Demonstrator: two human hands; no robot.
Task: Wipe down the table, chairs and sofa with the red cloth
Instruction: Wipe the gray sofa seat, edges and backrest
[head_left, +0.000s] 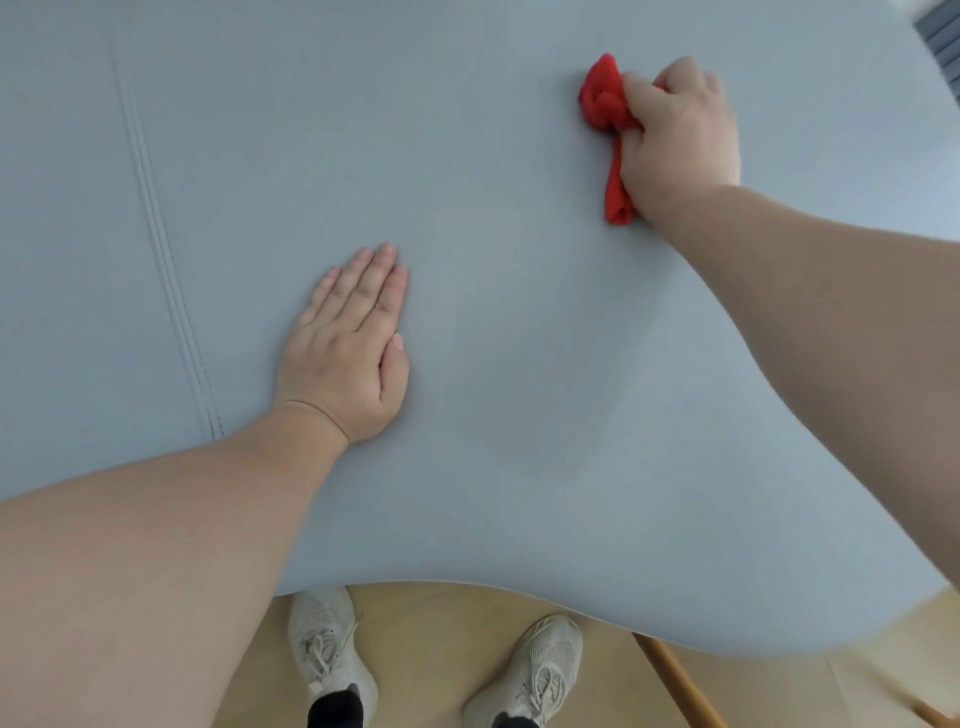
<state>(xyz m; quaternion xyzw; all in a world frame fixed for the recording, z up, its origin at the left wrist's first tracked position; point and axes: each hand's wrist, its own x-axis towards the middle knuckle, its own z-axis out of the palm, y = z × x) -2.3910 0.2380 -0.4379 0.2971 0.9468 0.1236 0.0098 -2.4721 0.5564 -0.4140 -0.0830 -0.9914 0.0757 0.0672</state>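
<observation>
**Head view: two hands on a grey upholstered seat, red cloth in the right**

A stitched seam (166, 270) runs down the left part of the grey upholstered seat (493, 364). Just right of the seam, the left hand (348, 353) lies palm-down on the fabric. Its fingers (363, 280) are straight and close together and hold nothing. Below the seat's front edge, two pale mesh shoes (327, 644) stand on a light wooden floor (441, 649). Toward the upper right, the red cloth (605, 98) is bunched against the seat, well apart from the left hand. The right hand (675, 140) grips the cloth with its fingers curled round it. One wad shows beyond the knuckles and a tail hangs out near the wrist. A wooden leg (675, 680) slants at lower right. A dark slatted shape (940, 36) sits in the top right corner, too cropped to identify.
</observation>
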